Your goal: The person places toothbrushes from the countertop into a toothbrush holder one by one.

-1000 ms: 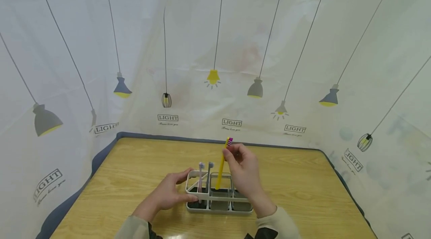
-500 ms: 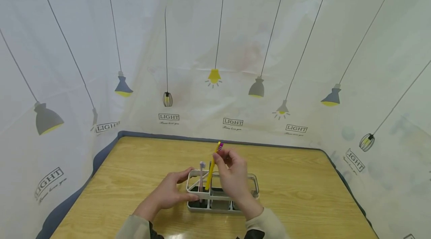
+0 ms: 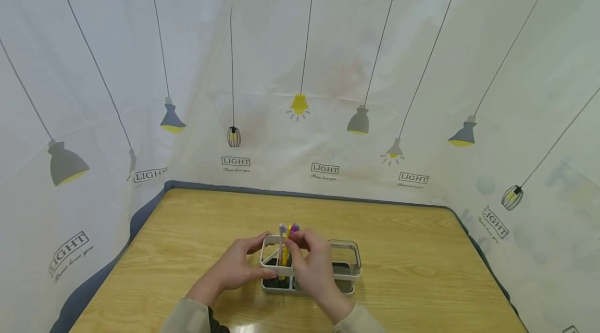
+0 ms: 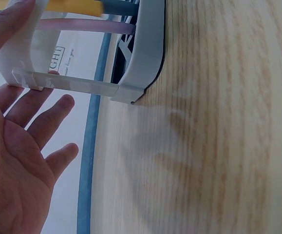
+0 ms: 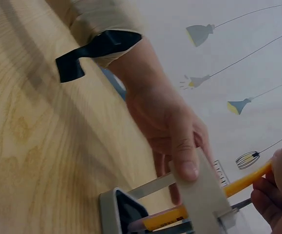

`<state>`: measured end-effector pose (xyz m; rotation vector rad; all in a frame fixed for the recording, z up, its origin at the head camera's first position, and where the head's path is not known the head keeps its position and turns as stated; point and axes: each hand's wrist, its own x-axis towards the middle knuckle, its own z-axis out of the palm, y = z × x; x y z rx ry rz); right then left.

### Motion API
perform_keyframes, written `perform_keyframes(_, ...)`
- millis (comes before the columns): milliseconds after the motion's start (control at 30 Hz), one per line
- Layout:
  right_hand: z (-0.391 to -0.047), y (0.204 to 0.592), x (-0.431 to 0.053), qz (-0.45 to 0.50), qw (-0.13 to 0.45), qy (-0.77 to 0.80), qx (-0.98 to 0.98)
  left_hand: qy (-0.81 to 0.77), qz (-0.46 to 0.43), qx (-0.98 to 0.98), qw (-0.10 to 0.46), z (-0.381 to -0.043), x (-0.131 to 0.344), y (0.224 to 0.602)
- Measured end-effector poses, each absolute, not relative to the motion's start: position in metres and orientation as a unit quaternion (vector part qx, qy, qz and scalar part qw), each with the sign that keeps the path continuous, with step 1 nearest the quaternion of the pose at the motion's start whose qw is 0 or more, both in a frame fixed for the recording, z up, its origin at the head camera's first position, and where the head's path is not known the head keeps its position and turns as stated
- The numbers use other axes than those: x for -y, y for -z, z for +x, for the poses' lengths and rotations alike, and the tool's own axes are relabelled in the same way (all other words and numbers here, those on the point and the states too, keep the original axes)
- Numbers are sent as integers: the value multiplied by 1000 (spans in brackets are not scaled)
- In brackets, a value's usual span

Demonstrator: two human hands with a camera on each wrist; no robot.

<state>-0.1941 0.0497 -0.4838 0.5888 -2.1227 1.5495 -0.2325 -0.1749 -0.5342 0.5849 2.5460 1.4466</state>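
Observation:
A white toothbrush holder [image 3: 349, 274] with dark compartment bottoms stands on the table. My left hand [image 3: 234, 266] holds its left end, thumb along the front rail and fingers round the back. My right hand [image 3: 313, 265] pinches a yellow toothbrush [image 5: 248, 181] near its purple-and-white bristles. Its handle passes down through the upper frame into the left part, as the right wrist view shows. A pink toothbrush [image 4: 84, 26] stands in that same part. Beside them is a dark grey-blue toothbrush [image 4: 122, 8], mostly hidden in the head view.
The wooden table [image 3: 422, 255] runs under the holder, with a dark blue edge [image 3: 375, 201] at the back. A whitish curtain [image 3: 281, 51] printed with hanging lamps encloses it on the far side and both flanks. The holder's right compartments [image 3: 344, 268] show beyond my right hand.
My right hand has moved left and down with the yellow toothbrush, from over the middle compartment into the left one. My left hand keeps its grip on the holder.

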Motion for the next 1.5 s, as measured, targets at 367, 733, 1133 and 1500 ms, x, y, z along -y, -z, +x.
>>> perform_keyframes(367,-192,498,-49,228,217,-538,782,-493,205,-842,80,-231,175,532)
perform_keyframes(733,-191,492,-52,206,171,-534,802,-491,197,-844,89,-232,175,533)
perform_keyframes(1133,-191,491,-61,204,169,-536,802,-489,195,-846,87,-230,173,530)
perform_keyframes(1500,-184,491,-75,167,178,-535,809,-485,189,-849,87,-230,174,531)
